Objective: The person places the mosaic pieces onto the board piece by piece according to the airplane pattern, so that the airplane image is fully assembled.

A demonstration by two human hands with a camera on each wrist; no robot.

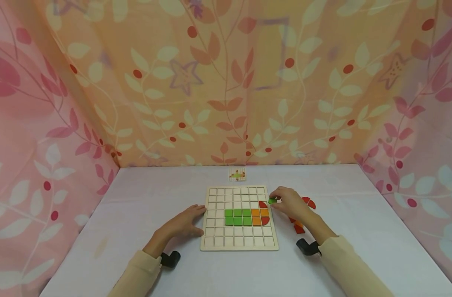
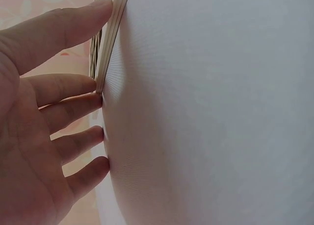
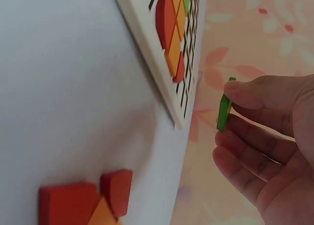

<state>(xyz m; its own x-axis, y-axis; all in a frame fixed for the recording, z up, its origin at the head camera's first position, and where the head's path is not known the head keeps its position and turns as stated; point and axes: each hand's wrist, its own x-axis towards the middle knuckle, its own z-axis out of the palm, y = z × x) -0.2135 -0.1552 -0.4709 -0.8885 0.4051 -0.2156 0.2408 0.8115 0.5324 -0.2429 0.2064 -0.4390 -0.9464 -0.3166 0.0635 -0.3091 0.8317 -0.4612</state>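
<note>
My right hand [image 1: 290,202] pinches a small green tile [image 3: 224,110] between thumb and fingers, just off the right edge of a wooden grid board [image 1: 218,242]. The left hand [image 1: 181,222] rests against the board's left edge, its thumb and fingers spread and fairly straight. On the board, two rows of green square tiles [image 1: 238,217] lie in the middle. Orange tiles [image 1: 256,217] adjoin them on the right. Rounded red tiles [image 1: 265,221] sit at the right end, above and below an orange one.
Loose red tiles [image 1: 309,202] lie right of the board, partly hidden by the right hand and forearm. More red pieces [image 3: 68,203] and an orange one [image 3: 103,214] show in the right wrist view. A small pattern card [image 1: 237,175] lies behind the board, near the curtain.
</note>
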